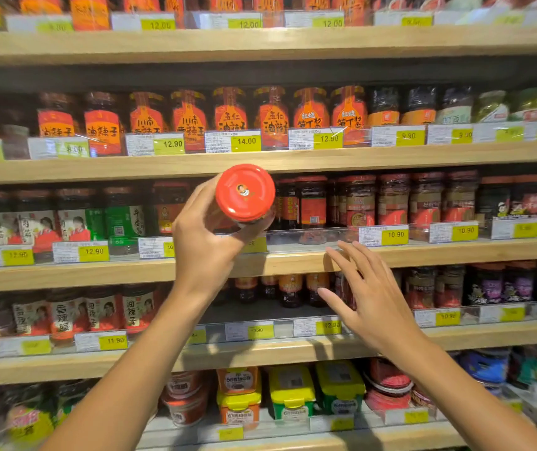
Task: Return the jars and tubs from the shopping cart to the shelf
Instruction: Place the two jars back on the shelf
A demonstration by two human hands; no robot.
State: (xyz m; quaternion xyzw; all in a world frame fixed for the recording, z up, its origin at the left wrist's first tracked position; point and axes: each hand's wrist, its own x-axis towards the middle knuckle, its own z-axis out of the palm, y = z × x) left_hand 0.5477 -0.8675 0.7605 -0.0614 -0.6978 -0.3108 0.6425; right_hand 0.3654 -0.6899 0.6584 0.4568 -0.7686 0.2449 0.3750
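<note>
My left hand (203,242) grips a jar with a round red lid (245,192), its lid turned toward me. It is held in front of the third shelf (456,252), level with a row of similar dark jars with red labels (312,205). My right hand (363,294) is open with fingers spread, just below and right of the jar, in front of that shelf's wooden edge. It holds nothing. The shopping cart is out of view.
Wooden shelves hold rows of sauce jars behind clear plastic rails with yellow price tags (395,236). There is a gap in the jar row right of the held jar (296,237). Yellow-lidded tubs (291,390) and red tubs (184,397) sit on the bottom shelf.
</note>
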